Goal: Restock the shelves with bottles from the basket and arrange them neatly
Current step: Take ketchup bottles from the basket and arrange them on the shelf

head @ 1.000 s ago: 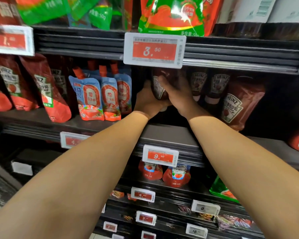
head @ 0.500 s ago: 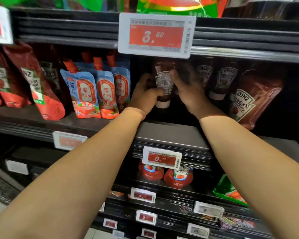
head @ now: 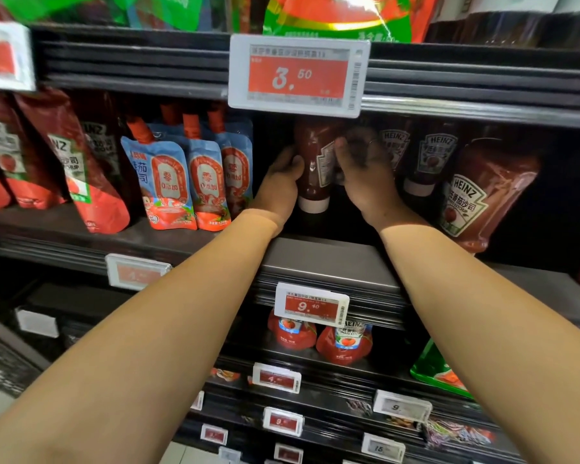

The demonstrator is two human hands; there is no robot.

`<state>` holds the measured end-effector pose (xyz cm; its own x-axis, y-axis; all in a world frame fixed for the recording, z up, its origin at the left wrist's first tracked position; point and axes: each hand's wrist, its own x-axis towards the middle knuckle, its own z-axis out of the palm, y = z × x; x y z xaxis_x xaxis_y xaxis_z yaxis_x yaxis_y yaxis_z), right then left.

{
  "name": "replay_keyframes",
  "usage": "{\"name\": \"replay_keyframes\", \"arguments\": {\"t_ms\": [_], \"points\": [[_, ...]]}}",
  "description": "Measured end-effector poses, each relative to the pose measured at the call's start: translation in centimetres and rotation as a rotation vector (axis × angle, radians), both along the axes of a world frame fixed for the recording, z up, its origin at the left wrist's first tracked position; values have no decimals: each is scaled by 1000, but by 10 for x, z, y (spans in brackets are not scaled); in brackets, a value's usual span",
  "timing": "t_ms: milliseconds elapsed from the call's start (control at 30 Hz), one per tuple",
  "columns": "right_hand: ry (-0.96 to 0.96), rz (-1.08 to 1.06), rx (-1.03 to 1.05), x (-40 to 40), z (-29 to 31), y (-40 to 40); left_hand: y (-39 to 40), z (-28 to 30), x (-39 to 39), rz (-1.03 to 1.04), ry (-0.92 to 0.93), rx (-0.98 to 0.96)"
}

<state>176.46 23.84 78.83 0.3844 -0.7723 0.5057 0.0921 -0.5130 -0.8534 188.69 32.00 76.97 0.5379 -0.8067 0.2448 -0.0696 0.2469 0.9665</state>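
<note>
Two bare forearms reach up from below toward the middle shelf [head: 315,259]. The left hand [head: 278,185] and right hand [head: 365,172] both grasp one ketchup bottle [head: 312,162], cap down, apparently just above the shelf. Behind on its right stand more ketchup bottles [head: 429,155]; blue pouches [head: 168,182] lean on its left.

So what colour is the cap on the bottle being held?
White, on the ketchup bottle, cap pointing down; head view.

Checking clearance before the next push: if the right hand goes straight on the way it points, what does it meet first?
Probably the Heinz bottle standing just behind the right hand, though depth there is dim and unclear.
</note>
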Motion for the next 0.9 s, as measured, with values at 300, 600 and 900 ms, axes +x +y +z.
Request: {"name": "replay_keyframes", "arguments": {"t_ms": [300, 600, 900], "points": [[1, 48, 199, -7, 7, 10, 7, 0, -3, 3, -266, 85], [27, 153, 40, -2, 1, 8, 10, 2, -8, 205, -482, 175], [398, -80, -32, 6, -10, 3, 2, 6, -6, 427, -626, 285]]}}
